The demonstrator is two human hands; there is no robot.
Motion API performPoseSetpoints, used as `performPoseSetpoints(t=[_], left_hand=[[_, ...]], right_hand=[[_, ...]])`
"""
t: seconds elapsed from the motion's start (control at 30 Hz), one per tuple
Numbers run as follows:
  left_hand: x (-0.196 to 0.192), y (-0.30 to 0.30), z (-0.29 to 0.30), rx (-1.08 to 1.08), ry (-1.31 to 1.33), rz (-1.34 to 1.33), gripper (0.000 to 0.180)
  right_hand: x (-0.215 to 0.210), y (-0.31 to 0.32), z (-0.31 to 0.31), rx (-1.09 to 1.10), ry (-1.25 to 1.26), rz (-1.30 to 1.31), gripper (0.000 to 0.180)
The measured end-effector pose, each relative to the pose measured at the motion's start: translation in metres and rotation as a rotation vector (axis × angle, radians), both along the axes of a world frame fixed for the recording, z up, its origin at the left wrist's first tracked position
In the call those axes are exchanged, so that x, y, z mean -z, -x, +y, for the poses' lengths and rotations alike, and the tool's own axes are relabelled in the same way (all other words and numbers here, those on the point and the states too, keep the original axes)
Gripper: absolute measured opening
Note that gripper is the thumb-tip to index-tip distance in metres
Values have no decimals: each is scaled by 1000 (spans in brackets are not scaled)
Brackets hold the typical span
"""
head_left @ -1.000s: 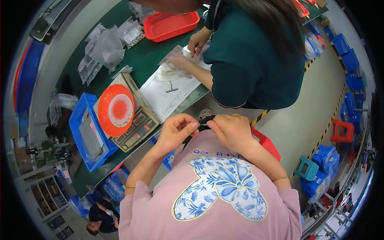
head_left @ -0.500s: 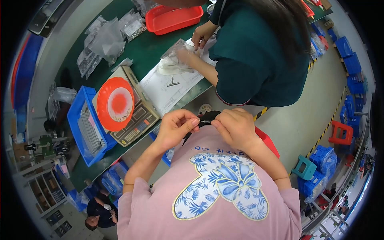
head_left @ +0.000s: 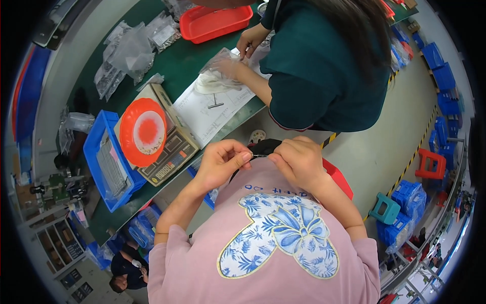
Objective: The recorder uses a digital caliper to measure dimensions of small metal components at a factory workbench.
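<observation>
My left hand [head_left: 224, 162] and my right hand [head_left: 299, 161] meet in front of my chest, both closed in a pinch. Between their fingertips runs a thin, dark metal rod [head_left: 260, 155], its ends covered by the fingers. It lies roughly level, and its exact kind is too small to make out. Closest on the table is a tan cardboard box [head_left: 174, 161], with an orange-red plastic plate [head_left: 132, 154] on top that carries small bits.
A co-worker [head_left: 324, 86] at the green table [head_left: 182, 63] handles a clear bag [head_left: 218, 62] over paper drawings [head_left: 197, 121] and a T-shaped metal piece [head_left: 215, 105]. A blue tray [head_left: 115, 202] holds metal strips. A red tray [head_left: 215, 34] and plastic bags [head_left: 132, 53] lie further back.
My hands stay nearly in place, still pinching the rod. The view has shifted slightly, and the co-worker's hands have moved a little with the bag.
</observation>
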State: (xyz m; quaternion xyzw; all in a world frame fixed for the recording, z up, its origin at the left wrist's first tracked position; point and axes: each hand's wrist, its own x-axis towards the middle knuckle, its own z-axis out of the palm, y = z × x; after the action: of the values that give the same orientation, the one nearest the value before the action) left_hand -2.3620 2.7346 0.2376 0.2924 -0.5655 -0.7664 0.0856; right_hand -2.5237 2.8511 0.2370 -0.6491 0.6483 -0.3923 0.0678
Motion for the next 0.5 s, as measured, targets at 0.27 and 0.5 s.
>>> performPoseSetpoints(t=[0.27,0.5], left_hand=[[1,0,2,33,-6,-39,12],[4,0,7,38,10,-21,12]], right_hand=[[-1,-1,1,-37,14,37,16],[6,-2,4,-48,13,37,16]])
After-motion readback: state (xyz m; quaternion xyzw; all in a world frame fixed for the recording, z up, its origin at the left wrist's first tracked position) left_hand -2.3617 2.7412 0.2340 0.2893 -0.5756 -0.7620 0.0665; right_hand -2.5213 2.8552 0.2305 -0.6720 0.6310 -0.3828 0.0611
